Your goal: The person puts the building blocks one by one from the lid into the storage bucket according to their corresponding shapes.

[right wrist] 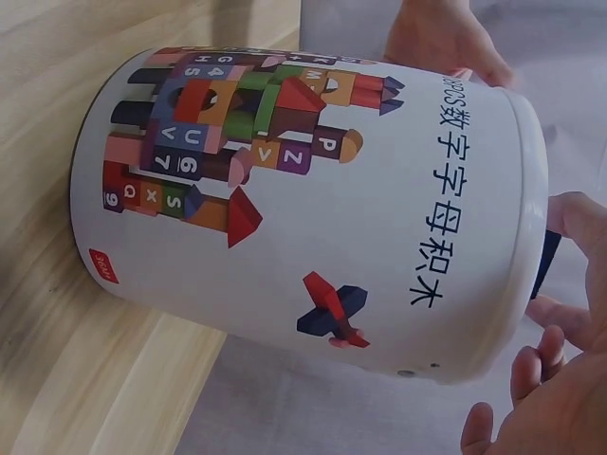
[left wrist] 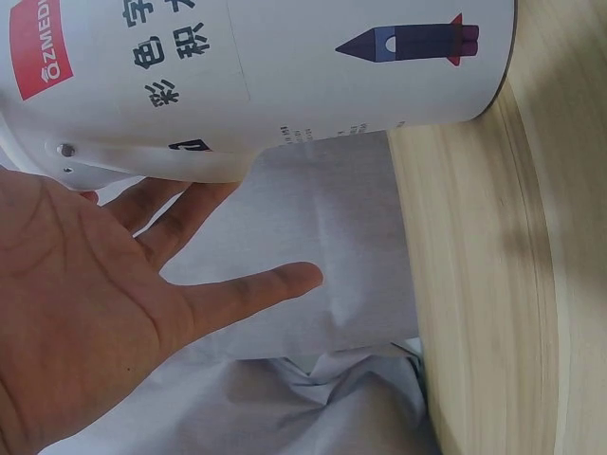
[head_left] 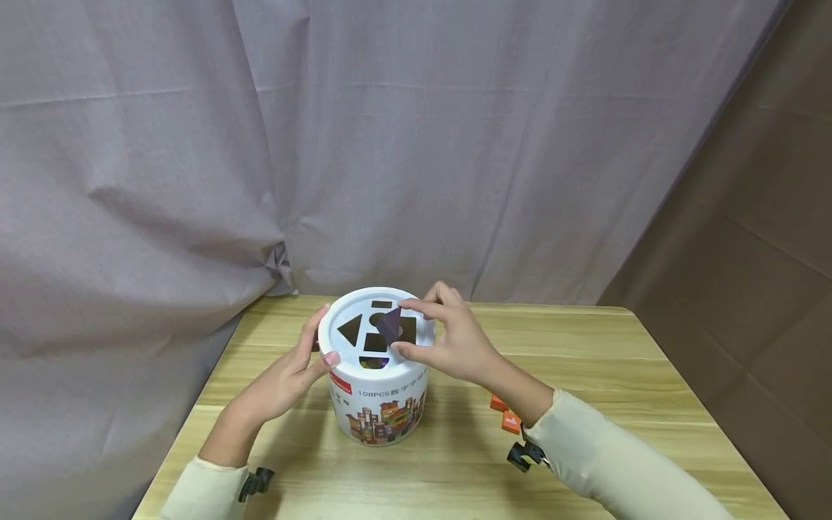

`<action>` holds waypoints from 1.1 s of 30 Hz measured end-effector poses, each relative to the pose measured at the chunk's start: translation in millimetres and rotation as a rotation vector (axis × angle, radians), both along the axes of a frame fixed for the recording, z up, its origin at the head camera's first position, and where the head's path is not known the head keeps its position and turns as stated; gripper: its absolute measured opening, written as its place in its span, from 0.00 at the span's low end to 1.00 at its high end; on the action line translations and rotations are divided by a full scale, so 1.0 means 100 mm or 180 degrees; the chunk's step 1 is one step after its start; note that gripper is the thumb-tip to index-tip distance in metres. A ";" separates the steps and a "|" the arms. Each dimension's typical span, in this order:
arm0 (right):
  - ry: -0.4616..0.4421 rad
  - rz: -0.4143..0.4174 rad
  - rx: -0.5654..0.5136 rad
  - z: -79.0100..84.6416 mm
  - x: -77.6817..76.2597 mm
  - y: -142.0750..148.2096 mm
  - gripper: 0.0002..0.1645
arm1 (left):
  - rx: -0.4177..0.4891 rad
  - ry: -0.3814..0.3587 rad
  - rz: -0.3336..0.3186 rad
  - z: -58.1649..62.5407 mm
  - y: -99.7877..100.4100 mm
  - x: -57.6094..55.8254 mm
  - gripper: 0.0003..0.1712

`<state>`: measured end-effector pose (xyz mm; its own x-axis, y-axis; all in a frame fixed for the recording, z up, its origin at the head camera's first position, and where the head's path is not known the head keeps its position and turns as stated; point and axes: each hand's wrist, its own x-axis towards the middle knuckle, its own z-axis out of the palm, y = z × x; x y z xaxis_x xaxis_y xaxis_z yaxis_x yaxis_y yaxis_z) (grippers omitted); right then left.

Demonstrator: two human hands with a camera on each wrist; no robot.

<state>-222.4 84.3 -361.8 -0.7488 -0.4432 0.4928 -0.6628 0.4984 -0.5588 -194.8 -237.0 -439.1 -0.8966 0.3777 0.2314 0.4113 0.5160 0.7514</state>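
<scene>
A white cylindrical block bucket [head_left: 344, 426] with printed pictures of toy blocks stands upright on the table. Its white lid [head_left: 351, 359] has several cut-out shapes, among them a triangle and rectangles. My left hand [head_left: 292, 377] holds the bucket by its left rim, thumb on the lid's edge and other fingers down the side; one finger sticks out straight in the left wrist view. Between thumb and index finger, my right hand [head_left: 458, 341] pinches a dark purple triangular block [head_left: 389, 326] over the lid. That block shows only as a dark edge [right wrist: 546, 263] in the right wrist view.
Two orange blocks, one with a white mark [head_left: 511, 422], lie on the wooden table [head_left: 312, 477] right of the bucket, partly behind my right forearm. A grey curtain [head_left: 416, 180] hangs behind the table's far edge. Each wrist carries a small black clip.
</scene>
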 end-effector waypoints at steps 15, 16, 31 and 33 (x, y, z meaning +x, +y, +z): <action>-0.0054 -0.0020 0.0212 0.05 -0.03 -0.24 0.39 | 0.0025 -0.0035 -0.0002 0.00 0.01 0.01 0.48; -0.0060 -0.0017 0.0227 0.05 -0.04 -0.25 0.39 | 0.0035 -0.0037 -0.0010 0.00 0.02 0.01 0.48; -0.0059 -0.0210 0.0551 0.06 -0.09 -0.32 0.40 | 0.0081 -0.0042 -0.0056 0.01 0.09 -0.01 0.47; -0.0033 -0.0231 0.0598 0.07 -0.09 -0.33 0.40 | 0.0086 -0.0032 -0.0062 0.01 0.09 -0.01 0.47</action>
<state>-231.8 51.4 -354.9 -0.7868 -0.4713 0.3985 -0.6160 0.6409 -0.4581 -195.6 -228.0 -437.9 -0.8915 0.3888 0.2327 0.4133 0.4875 0.7691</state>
